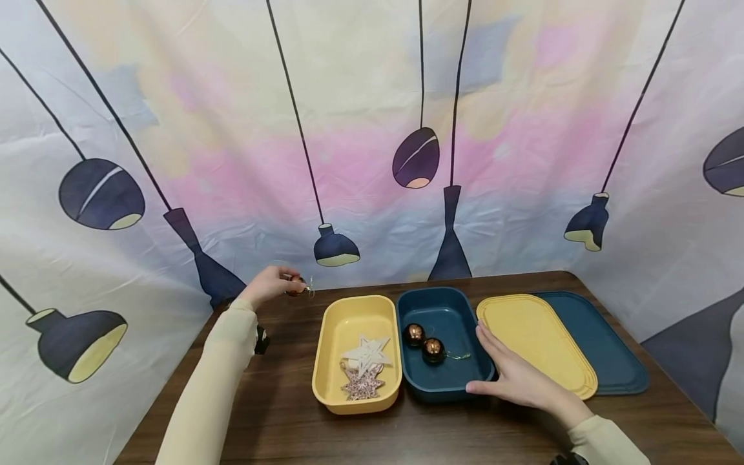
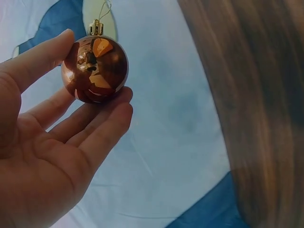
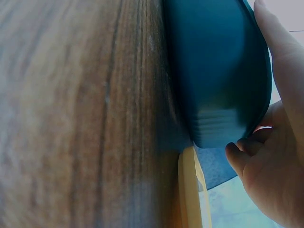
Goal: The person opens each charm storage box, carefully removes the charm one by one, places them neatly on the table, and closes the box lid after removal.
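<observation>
A shiny copper-brown bauble (image 2: pixel 97 69) with a gold cap and thread loop is pinched between the thumb and fingers of my left hand (image 1: pixel 273 284), raised over the table's far left corner. My right hand (image 1: pixel 514 374) rests against the right side of the blue box (image 1: pixel 447 384), thumb at its near rim and fingers along its side. Inside that box lie two similar baubles (image 1: pixel 433 350), one with its thread trailing. The yellow box (image 1: pixel 325 371) stands against its left side and holds white stars (image 1: pixel 369 353) and a pink glitter star (image 1: pixel 363 385).
Right of the blue box lies a yellow lid (image 1: pixel 535 336), overlapping a blue lid (image 1: pixel 616 352). All of this is on a dark wooden table (image 1: pixel 279 387). A curtain (image 1: pixel 360 129) printed with hanging lamps rises behind the table's far edge.
</observation>
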